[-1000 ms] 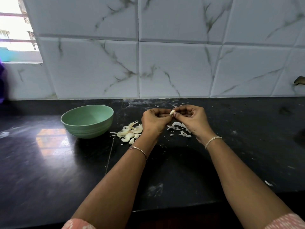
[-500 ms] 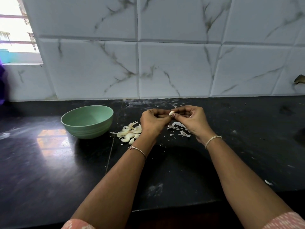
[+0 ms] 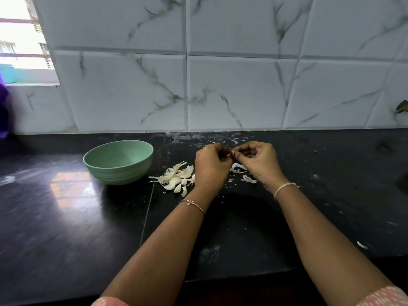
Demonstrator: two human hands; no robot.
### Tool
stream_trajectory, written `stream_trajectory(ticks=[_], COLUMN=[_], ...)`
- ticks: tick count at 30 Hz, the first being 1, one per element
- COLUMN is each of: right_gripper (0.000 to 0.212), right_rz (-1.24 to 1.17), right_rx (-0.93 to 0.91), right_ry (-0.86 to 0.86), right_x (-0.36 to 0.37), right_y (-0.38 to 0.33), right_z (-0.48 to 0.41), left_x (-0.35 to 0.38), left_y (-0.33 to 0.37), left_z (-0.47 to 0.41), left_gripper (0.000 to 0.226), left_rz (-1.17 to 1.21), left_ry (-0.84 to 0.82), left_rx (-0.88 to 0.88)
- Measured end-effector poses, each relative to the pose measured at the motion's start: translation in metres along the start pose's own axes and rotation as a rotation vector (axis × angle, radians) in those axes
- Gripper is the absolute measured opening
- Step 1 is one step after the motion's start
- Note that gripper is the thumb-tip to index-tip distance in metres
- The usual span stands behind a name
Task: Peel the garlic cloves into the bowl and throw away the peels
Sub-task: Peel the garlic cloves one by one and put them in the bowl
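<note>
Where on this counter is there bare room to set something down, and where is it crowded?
Free: the counter left of the green bowl and on to the near edge; also right of the right hand, bar specks. Crowded: garlic pile between bowl and left hand, peels under both hands, which pinch a clove.

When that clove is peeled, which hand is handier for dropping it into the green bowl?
Probably the left hand. The round pale-green bowl sits on its side of the black counter; the right hand would have to reach across. Both pinch the small white garlic clove.
</note>
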State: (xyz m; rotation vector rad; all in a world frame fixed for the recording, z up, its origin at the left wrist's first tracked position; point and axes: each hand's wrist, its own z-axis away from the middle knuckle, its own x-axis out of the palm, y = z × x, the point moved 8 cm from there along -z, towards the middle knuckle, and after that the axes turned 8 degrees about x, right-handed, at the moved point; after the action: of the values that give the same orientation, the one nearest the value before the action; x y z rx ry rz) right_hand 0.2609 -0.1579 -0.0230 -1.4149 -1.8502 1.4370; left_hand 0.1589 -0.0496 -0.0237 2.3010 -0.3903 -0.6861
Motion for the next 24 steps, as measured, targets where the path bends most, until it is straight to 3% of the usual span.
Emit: stream_trajectory(ticks=[5, 15, 24], right_gripper=[0.007, 0.005, 0.006], right_rz=[0.299, 0.341, 0.352], right_rx=[-0.065, -0.106, -0.120], right_ry=[0.059, 0.003, -0.001], right_x=[0.000, 0.005, 0.006], right_y=[-0.003, -0.007, -0.008], right_z=[0.001, 0.004, 0.005], left_x=[0.008, 0.016, 0.018], left_y=[-0.006, -0.028, -0.028], left_z=[-0.006, -0.004, 0.001], left_gripper=[0.021, 0.018, 0.015], left_rz=[0.041, 0.637, 0.769], left_ry=[-0.053, -0.097, -0.138], left_rx=[0.024, -0.260, -0.380])
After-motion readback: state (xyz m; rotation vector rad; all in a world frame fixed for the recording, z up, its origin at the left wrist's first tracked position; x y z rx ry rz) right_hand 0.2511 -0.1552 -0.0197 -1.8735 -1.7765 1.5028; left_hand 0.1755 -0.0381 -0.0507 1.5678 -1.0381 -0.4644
